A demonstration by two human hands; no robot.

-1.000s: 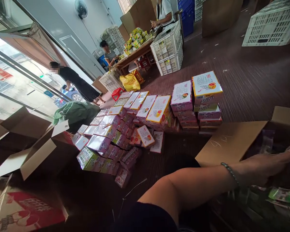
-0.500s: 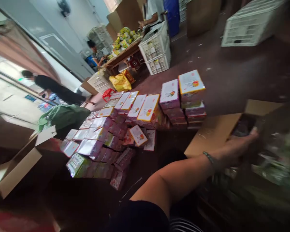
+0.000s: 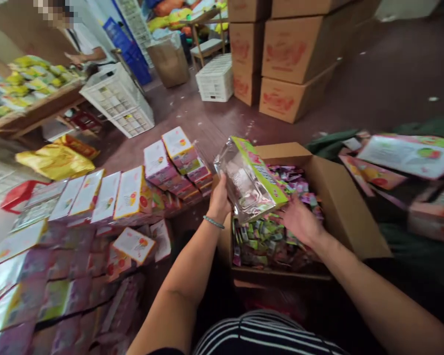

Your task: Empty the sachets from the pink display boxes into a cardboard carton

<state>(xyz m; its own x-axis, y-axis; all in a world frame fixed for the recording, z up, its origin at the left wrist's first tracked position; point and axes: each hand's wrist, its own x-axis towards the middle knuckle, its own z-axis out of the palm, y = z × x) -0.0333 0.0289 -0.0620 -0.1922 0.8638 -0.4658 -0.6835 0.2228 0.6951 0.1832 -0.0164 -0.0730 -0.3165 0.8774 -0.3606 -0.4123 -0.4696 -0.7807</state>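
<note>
A clear plastic packaging box [image 3: 246,185] with a green and pink printed side is held tilted in front of me. My left hand [image 3: 221,199], with a bracelet at the wrist, grips its left edge. At its lower right corner, my right hand [image 3: 302,221] has its fingers closed on the green side. Below and behind it stands an open cardboard carton [image 3: 342,202], filled with many small green, pink and purple sachets [image 3: 268,241]. The packaging box partly hides the carton's contents.
Stacked printed boxes [image 3: 128,195] cover the floor to my left. Flattened printed packaging [image 3: 399,155] lies on dark cloth at right. Tall brown cartons [image 3: 294,49] and white crates [image 3: 120,98] stand ahead. A co-worker [image 3: 89,44] is beside a table heaped with yellow packets [image 3: 33,76].
My view has swung right. My left hand, earlier reaching to the carton at right, now holds the clear packaging box above it. My right hand has come into sight on the packaging box.
</note>
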